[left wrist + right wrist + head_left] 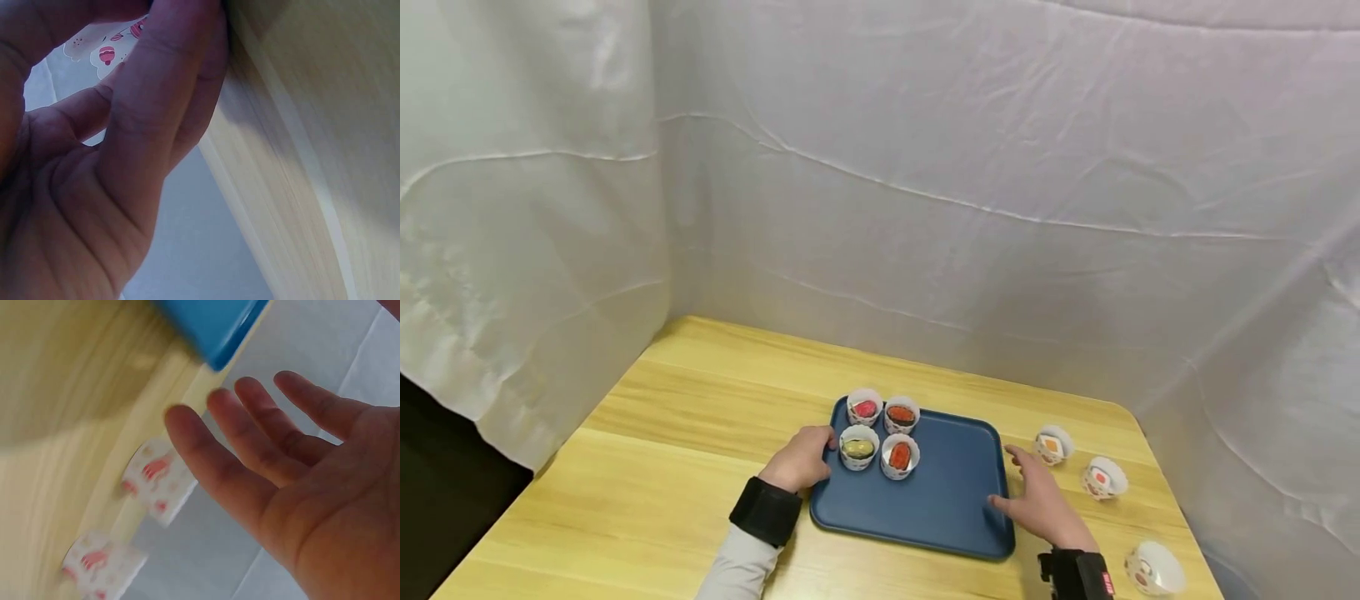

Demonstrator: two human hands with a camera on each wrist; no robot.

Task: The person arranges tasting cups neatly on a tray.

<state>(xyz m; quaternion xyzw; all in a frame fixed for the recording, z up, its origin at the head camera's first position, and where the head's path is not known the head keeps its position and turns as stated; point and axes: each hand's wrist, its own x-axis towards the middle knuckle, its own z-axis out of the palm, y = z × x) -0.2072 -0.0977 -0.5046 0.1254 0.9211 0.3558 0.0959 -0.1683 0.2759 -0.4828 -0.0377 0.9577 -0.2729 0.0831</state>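
Right hand (325, 500): one, bare, palm side in view; four fingers extended and spread, bent a little, holding nothing.

Blue tray (215, 328): one, partly in frame; a rounded corner and glossy rim, left of the cups, apart from the fingertips.

Paper cups: two, white with red or pink print, standing on the table; the left one (159, 478) nearer the tray, partly behind a finger, the right one (103, 565) cut off by the frame. Print too blurred to make out surely.

Table (56, 487): pale yellow, wood-grained, shadowed in part.

Cloth (187, 550): grey-white, creased, beyond the table's far edge.
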